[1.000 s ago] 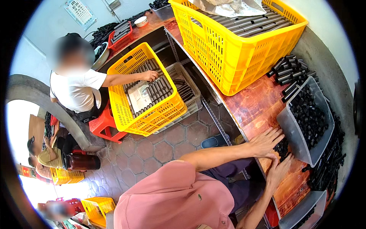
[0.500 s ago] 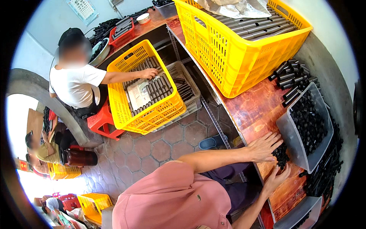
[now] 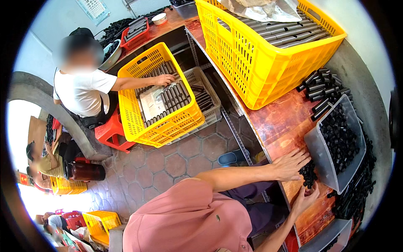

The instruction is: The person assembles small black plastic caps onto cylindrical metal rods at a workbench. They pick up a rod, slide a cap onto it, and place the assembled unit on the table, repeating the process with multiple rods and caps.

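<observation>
On the reddish wooden bench (image 3: 280,122) lies a small heap of short black pieces (image 3: 308,173), like little tubes or caps. My left hand (image 3: 292,164) rests flat against the left side of this heap, its fingers stretched out. At the lower end of the heap, my right hand (image 3: 305,199) has its fingers curled in at the pieces; what they pinch is too small to make out. Just right of both hands, a grey translucent bin (image 3: 325,161) full of similar black pieces leans tilted on the bench.
Black tubes (image 3: 323,86) and long thin black parts (image 3: 357,191) lie along the wall. A yellow crate (image 3: 239,59) of metal rods stands on the bench. Another bin (image 3: 331,237) is at lower right. A co-worker (image 3: 86,90) reaches into a yellow crate (image 3: 163,136).
My right hand's fingers have curled in closer to the heap of black pieces. My left hand has barely moved. The view has shifted slightly.
</observation>
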`<action>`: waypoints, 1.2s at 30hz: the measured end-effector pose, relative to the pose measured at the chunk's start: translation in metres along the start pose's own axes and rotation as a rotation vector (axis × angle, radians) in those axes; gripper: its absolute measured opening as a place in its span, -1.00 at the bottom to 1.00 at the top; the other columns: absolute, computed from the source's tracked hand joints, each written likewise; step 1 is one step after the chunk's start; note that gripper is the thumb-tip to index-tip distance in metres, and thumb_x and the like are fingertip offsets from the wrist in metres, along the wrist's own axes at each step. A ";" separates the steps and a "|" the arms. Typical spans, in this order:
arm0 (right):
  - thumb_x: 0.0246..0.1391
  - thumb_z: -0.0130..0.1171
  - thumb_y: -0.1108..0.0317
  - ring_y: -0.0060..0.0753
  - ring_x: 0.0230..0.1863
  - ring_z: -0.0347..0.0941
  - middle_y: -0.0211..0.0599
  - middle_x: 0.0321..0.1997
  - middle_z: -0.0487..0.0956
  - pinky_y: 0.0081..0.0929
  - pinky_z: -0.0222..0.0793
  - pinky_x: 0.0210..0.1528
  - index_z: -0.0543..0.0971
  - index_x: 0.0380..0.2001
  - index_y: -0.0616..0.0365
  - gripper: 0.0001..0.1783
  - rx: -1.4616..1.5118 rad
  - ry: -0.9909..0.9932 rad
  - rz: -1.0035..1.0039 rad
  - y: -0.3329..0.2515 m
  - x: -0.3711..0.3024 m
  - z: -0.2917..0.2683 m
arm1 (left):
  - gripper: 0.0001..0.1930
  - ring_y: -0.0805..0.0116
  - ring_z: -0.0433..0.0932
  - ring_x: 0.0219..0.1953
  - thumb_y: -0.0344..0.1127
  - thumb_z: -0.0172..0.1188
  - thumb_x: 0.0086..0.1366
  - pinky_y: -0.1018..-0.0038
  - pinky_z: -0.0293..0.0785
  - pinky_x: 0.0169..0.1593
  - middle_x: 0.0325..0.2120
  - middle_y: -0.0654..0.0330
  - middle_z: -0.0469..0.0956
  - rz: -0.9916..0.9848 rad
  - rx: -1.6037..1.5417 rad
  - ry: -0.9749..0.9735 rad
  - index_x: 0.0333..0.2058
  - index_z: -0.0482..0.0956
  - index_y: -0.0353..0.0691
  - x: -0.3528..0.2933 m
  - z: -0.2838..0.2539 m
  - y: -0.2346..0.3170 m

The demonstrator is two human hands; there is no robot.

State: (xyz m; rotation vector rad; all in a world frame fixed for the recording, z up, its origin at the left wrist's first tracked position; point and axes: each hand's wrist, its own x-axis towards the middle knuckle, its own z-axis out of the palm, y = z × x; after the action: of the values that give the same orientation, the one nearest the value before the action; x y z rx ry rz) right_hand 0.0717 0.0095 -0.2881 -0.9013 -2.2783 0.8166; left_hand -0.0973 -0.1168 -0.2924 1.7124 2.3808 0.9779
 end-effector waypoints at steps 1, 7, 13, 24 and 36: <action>0.13 0.24 0.52 -0.39 -0.29 0.35 -0.21 -0.05 0.40 -0.45 0.36 -0.25 0.43 0.17 0.26 -0.49 0.002 -0.003 -0.012 0.000 0.001 0.001 | -0.05 -0.07 0.06 0.43 0.19 0.15 0.27 0.07 -0.13 0.48 0.37 -0.17 0.12 0.001 0.000 -0.022 0.38 0.02 -0.39 0.000 0.000 -0.001; 0.15 0.22 0.51 -0.38 -0.26 0.37 -0.22 -0.07 0.42 -0.44 0.37 -0.24 0.45 0.13 0.30 -0.54 0.013 0.006 -0.071 0.008 -0.001 0.003 | -0.06 -0.05 0.05 0.44 0.19 0.12 0.29 0.08 -0.14 0.48 0.37 -0.16 0.12 0.010 0.028 0.033 0.38 0.01 -0.39 -0.001 0.005 -0.001; 0.20 0.21 0.43 -0.37 -0.22 0.38 -0.23 -0.07 0.44 -0.43 0.35 -0.20 0.48 0.08 0.30 -0.60 0.055 0.060 -0.041 0.005 -0.004 0.001 | -0.08 -0.07 0.04 0.44 0.18 0.12 0.29 0.09 -0.13 0.49 0.36 -0.18 0.12 0.014 0.015 0.037 0.38 0.02 -0.39 -0.003 0.004 -0.001; 0.22 0.20 0.43 -0.39 -0.24 0.35 -0.23 -0.07 0.45 -0.47 0.32 -0.21 0.49 0.07 0.30 -0.63 0.096 0.068 -0.009 0.017 -0.003 0.001 | -0.12 -0.10 0.07 0.42 0.12 0.16 0.28 0.11 -0.10 0.48 0.33 -0.20 0.17 0.017 0.003 0.065 0.35 0.09 -0.42 -0.003 0.005 -0.001; 0.18 0.21 0.49 -0.43 -0.22 0.36 -0.25 -0.04 0.49 -0.50 0.34 -0.17 0.49 0.08 0.30 -0.61 0.169 0.116 0.071 0.014 -0.005 0.001 | -0.12 -0.12 0.06 0.42 0.10 0.16 0.27 0.12 -0.10 0.48 0.33 -0.20 0.17 0.017 0.015 0.055 0.32 0.12 -0.48 -0.002 0.008 -0.002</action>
State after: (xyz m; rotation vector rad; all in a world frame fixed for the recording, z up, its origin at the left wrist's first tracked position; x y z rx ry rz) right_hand 0.0801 0.0141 -0.3001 -0.9312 -2.0536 0.9471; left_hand -0.0949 -0.1149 -0.3002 1.7362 2.4171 1.0243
